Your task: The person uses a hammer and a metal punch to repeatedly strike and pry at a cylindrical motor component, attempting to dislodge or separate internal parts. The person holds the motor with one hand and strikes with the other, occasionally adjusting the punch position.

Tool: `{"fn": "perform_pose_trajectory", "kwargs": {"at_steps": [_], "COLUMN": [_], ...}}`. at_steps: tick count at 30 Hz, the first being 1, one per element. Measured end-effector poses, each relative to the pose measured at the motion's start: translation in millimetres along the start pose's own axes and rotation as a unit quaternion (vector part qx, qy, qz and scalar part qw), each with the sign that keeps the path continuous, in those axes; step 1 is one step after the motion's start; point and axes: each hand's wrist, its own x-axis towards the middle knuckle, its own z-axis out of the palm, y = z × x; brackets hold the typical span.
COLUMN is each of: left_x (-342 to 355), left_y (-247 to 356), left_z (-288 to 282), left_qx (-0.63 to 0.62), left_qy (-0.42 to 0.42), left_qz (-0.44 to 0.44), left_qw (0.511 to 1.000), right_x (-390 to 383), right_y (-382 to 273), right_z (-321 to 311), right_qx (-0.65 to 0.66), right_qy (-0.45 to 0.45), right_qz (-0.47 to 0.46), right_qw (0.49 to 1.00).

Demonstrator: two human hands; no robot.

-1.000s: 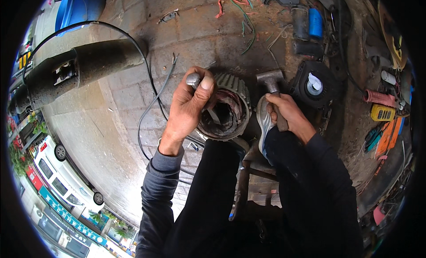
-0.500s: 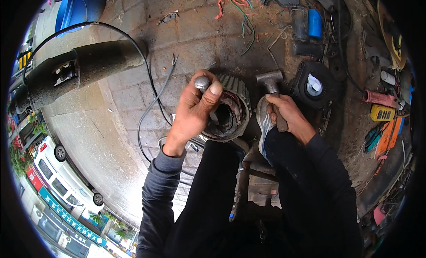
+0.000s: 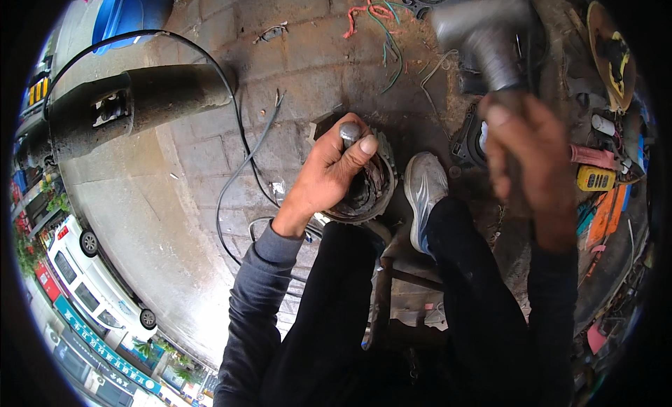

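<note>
My left hand (image 3: 323, 172) is closed around a metal rod (image 3: 350, 132) with a rounded, shiny top end, held over a motor stator. The rod's lower end is hidden by the hand and the stator. The finned round stator (image 3: 389, 186) stands on the ground between my feet, with its open bore and worn windings facing up. Raised to the right, my right hand (image 3: 532, 144) grips a hammer by its handle. The hammer head (image 3: 483, 22) is broad and smeared by motion, well away from the rod.
A long dark pipe (image 3: 175, 92) and black cable (image 3: 241, 137) lie to the left. Red and green wire scraps (image 3: 381, 11) are at the top. A yellow device (image 3: 596, 178) and assorted tools crowd the right. My shoe (image 3: 425, 186) is beside the stator.
My right hand has swung the hammer up and to the right, from low beside the stator. The left hand and the rod have shifted slightly right over the stator.
</note>
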Motion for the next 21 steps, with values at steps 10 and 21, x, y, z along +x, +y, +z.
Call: {"fn": "perform_pose_trajectory", "kwargs": {"at_steps": [10, 21], "left_x": [2.2, 4.7], "left_y": [-3.2, -1.6], "left_z": [0.5, 12.2], "left_qx": [-0.011, 0.01], "left_qy": [-0.01, -0.016], "left_qz": [-0.011, -0.005], "left_qw": [1.0, 1.0], "right_x": [-22.0, -8.6], "right_y": [-45.9, -34.9], "right_z": [17.8, -0.1], "right_qx": [-0.073, -0.24], "right_qy": [0.112, -0.135], "right_qz": [-0.079, 0.015], "right_qw": [0.988, 0.961]}}
